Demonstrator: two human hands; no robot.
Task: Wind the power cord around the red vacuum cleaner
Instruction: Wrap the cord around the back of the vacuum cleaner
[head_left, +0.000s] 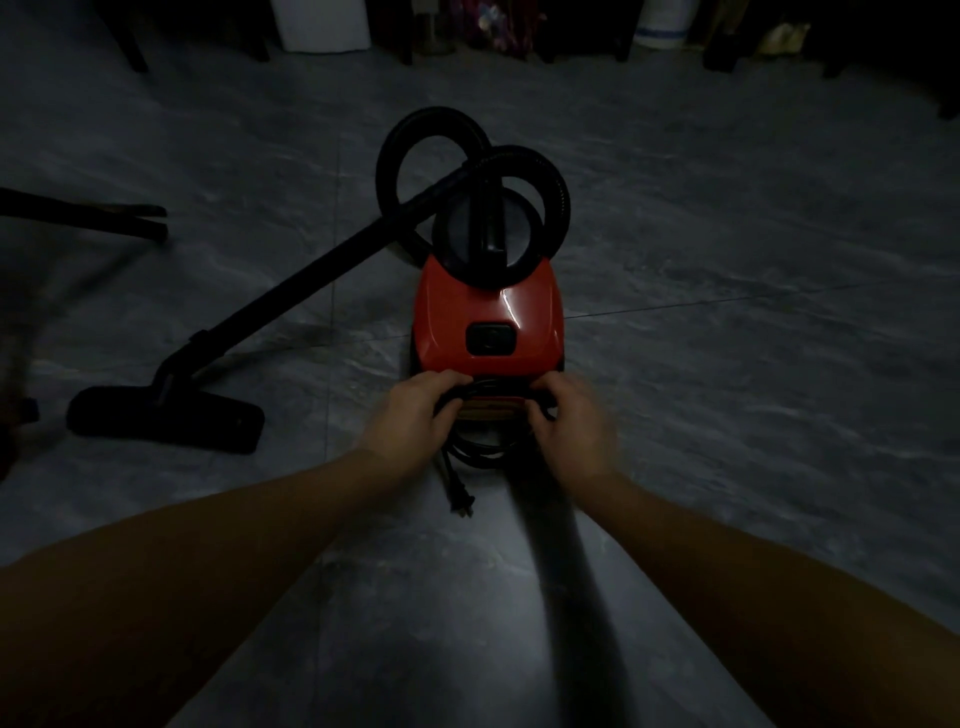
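Note:
The red vacuum cleaner (485, 312) stands on the grey floor in the middle of the dim view, its black hose (410, 140) looped behind it. The black power cord (475, 447) lies in coils against the vacuum's near end. Its plug (460, 501) trails on the floor toward me. My left hand (413, 415) grips the cord coils at the left of the near end. My right hand (569, 421) curls round the cord at the right side.
The vacuum's black wand (306, 280) runs left to a floor nozzle (166, 426) lying on the tiles. Dark furniture legs (130, 223) stick in from the left. Chair legs, a white bin (324, 26) and other items line the far wall.

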